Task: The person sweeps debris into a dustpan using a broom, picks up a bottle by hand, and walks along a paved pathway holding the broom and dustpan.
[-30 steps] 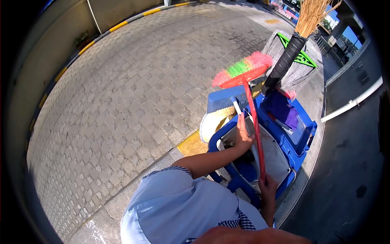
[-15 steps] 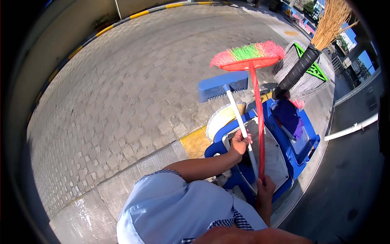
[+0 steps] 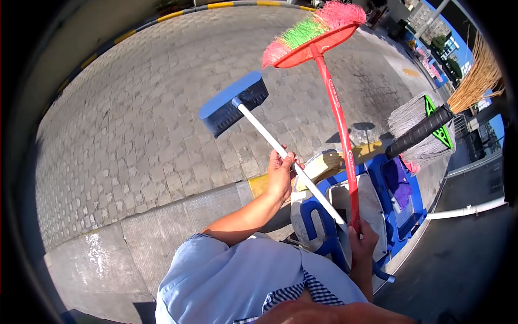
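My left hand (image 3: pixel 281 174) is wrapped round the white pole of a blue brush (image 3: pixel 229 102), whose head points up and to the left over the paving. My right hand (image 3: pixel 362 242) is closed on the lower part of a red broom (image 3: pixel 339 119) with pink and green bristles, held bristles up. The brush's white pole crosses behind that hand, and a blue pole end (image 3: pixel 384 274) shows past it. Below both poles is a blue cart (image 3: pixel 330 186) with a grey bag (image 3: pixel 372 200) inside its frame.
A straw broom (image 3: pixel 475 81) with a black-wrapped handle and a grey string mop (image 3: pixel 413 116) stand at the cart's far right. A purple cloth (image 3: pixel 398 186) lies in the blue lid. Yellow kerb paint (image 3: pixel 259 186) edges the brick paving (image 3: pixel 145 129). A white pipe (image 3: pixel 467 209) runs at right.
The blue brush has swung left and tilted, with my left hand moving left along with it. The red broom has risen and leaned left in my right hand. The view has shifted.
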### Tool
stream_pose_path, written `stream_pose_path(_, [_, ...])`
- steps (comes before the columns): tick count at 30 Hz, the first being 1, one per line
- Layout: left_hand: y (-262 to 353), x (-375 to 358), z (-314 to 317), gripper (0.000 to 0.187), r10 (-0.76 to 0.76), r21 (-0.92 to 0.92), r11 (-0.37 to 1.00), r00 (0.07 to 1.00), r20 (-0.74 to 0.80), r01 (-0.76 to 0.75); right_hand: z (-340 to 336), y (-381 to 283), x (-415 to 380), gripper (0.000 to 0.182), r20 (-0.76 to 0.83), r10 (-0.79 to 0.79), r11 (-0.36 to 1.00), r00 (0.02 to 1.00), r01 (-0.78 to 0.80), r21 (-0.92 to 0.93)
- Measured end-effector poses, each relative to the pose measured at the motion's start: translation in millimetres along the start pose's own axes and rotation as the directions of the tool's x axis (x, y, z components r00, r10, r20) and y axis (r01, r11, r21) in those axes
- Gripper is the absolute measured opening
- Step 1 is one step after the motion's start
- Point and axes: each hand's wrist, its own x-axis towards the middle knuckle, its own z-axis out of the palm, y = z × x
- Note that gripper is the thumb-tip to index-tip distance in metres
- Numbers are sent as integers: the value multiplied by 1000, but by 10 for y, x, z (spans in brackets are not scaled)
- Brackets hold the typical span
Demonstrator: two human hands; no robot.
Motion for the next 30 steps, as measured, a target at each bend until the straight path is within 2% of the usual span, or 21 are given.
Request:
stream_pose_path(4, [415, 493, -894, 28, 110, 68, 993, 982, -154, -101, 357, -331, 245, 21, 25, -31, 997, 999, 33, -67])
stream_pose_path(7, [650, 891, -1788, 17, 127, 135, 987, 928, -351, -84, 743, -608, 462, 22, 23, -9, 989, 1000, 6, 145])
stream_pose_path(8, [696, 1021, -2152, 16, 148, 166, 982, 901, -407, -86, 881, -653, 523, 22, 20, -2, 989, 1000, -1, 149])
stream_pose_path(10, [912, 1188, -2655, 11, 140, 155, 986, 822, -552, -64, 1113, -709, 673, 23, 83, 55, 946, 995, -79, 315])
stream_pose_path(11, [989, 1303, -2940, 9, 143, 146, 987, 753, -642, -63, 1200, -762, 745, 22, 148, 127, 943, 981, -165, 290])
stream_pose_path(12, [1043, 1426, -3274, 7, 144, 136, 989, 674, -725, -65, 1301, -804, 841, 22, 132, 137, 942, 982, -170, 289])
stream_pose_path(14, [1089, 1657, -4127, 6, -7, -1, 1000, 489, -872, 14, 1522, -887, 1047, 21, 229, 61, 912, 972, -148, 383])
stream_pose_path(16, [1127, 1632, -4401, 6, -56, -42, 998, 301, -952, 53, 1706, -1002, 1242, 19, 249, 101, 887, 963, -200, 416])
stream_pose_path(17, [1151, 1608, -4469, 6, -56, -38, 997, 310, -949, 63, 1772, -1044, 1366, 18, 338, 52, 900, 940, -190, 391])
stream_pose_path(18, [1185, 1578, -4508, 7, -34, -20, 998, 253, -967, 58, 1839, -1070, 1472, 17, 426, 4, 913, 905, -176, 368])
stream_pose_path(20, [1311, 1558, -4553, 14, 12, 19, 998, 135, -991, 52, 2088, -974, 1649, 13, 394, 8, 882, 919, -192, 431])
stream_pose_path(22, [1508, 1600, -4555, 19, 8, 32, 990, 169, -986, 137, 2220, -972, 1924, 14, 459, -74, 941, 886, -90, 326])
stream_pose_path(24, [1695, 1733, -4700, 18, 14, 18, 999, 109, -994, 37, 2361, -1109, 2214, 15, 452, -101, 926, 886, -82, 369])
stream_pose_path(26, [1821, 1859, -5031, 17, 24, 9, 990, 102, -994, -139, 2536, -1138, 2505, 14, 464, -111, 886, 879, -123, 446])
stream_pose_path(28, [2128, 1730, -5099, 14, 200, 282, 945, 392, -898, 165, 2731, -1111, 2832, 12, 432, -183, 887, 883, -41, 460])
stream_pose_path(30, [2463, 1842, -5642, 11, 67, 45, 996, 338, -939, -71, 2912, -1115, 3169, 12, 467, -166, 877, 869, -86, 472])
